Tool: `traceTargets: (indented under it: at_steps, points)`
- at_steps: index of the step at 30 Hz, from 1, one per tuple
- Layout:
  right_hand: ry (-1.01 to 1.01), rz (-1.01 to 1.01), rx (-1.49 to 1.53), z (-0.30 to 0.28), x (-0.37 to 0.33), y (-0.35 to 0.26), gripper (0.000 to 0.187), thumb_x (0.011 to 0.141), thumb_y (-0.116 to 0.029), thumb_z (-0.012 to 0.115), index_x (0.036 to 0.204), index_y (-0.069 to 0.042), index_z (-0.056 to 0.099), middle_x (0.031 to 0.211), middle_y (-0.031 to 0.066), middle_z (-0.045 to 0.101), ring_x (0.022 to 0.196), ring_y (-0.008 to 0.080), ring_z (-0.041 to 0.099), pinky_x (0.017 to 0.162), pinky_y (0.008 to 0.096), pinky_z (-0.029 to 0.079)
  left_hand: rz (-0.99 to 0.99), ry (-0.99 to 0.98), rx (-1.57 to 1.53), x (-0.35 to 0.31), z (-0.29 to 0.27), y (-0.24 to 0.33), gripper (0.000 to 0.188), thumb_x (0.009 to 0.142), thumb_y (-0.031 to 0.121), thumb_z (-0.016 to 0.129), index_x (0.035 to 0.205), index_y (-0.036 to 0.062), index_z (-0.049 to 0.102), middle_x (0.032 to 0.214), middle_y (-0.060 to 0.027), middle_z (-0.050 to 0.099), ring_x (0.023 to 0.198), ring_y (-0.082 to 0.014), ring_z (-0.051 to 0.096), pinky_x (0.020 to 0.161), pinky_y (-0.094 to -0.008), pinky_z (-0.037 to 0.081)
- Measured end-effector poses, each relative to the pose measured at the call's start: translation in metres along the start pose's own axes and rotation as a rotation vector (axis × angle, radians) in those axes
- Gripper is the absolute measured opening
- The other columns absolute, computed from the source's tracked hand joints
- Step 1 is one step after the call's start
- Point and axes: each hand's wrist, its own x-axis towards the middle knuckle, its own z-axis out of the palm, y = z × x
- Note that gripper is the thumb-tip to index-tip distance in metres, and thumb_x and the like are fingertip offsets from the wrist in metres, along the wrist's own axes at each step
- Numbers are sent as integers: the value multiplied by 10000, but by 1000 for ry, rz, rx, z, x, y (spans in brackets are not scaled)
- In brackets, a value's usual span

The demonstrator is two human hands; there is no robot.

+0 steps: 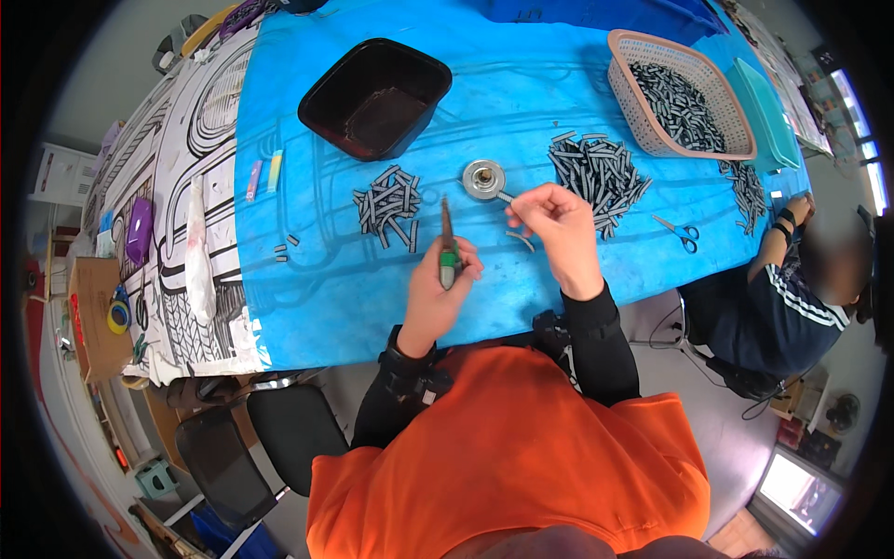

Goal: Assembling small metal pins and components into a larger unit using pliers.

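Note:
My left hand (436, 296) is closed around the green and grey handle of a narrow tool with a rusty brown, pointed blade (446, 224); it looks like a knife. The blade points away from me. My right hand (566, 238) pinches a short dark grey stick (506, 197) between thumb and fingers. The stick's far end is at the rim of a small round metal dish (472, 189) with a brown centre. Just under my right fingers lies a loose curved piece (521, 241). A small pile of grey sticks (386, 200) is left of the blade, a larger pile (601, 177) beyond my right hand.
A black basin (321, 112) stands at the back left, a pink basket (619, 84) of grey pieces at the back right. Blue-handled scissors (687, 238) lie to the right. Another person (773, 307) sits at the right table edge. Two slim lighters (275, 171) lie at left.

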Motion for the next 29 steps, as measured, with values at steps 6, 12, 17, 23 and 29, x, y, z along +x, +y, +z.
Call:
traceTargets:
  at_steps: [6, 12, 17, 23, 29]
  points:
    - [-217, 101, 421, 1, -21, -9, 22, 864, 32, 581, 877, 32, 598, 959, 137, 651, 915, 246, 679, 791, 306, 563, -2, -190, 122, 0, 3, 11, 192, 828, 8, 568, 1017, 26, 538, 785, -46, 622, 719, -110, 587, 679, -264, 472]
    - [-228, 120, 413, -2, -25, -7, 33, 864, 26, 594, 886, 51, 588, 950, 159, 651, 897, 237, 682, 775, 306, 571, 14, -233, 158, 0, 4, 15, 175, 833, 28, 574, 1005, 28, 543, 777, -46, 632, 703, -117, 593, 668, -269, 473]
    - [-237, 95, 402, -3, -27, -4, 35, 863, 27, 597, 889, 50, 591, 934, 145, 661, 896, 218, 682, 773, 297, 569, 23, -225, 208, -2, 5, 15, 167, 833, 31, 575, 998, 39, 548, 760, -43, 633, 693, -123, 603, 654, -272, 473]
    - [-235, 103, 369, -3, -30, -6, 37, 859, 23, 597, 894, 36, 603, 920, 116, 668, 898, 206, 680, 774, 287, 561, 4, -184, 265, -5, 7, 21, 109, 865, 82, 591, 962, 39, 565, 673, -37, 613, 598, -116, 592, 575, -263, 461]
    - [-248, 88, 354, -4, -30, -5, 46, 859, 21, 588, 899, 35, 605, 912, 114, 673, 901, 199, 679, 778, 288, 557, -90, -199, 224, -9, 11, 22, 81, 918, 114, 558, 912, 37, 583, 627, -11, 563, 539, -77, 521, 515, -229, 400]
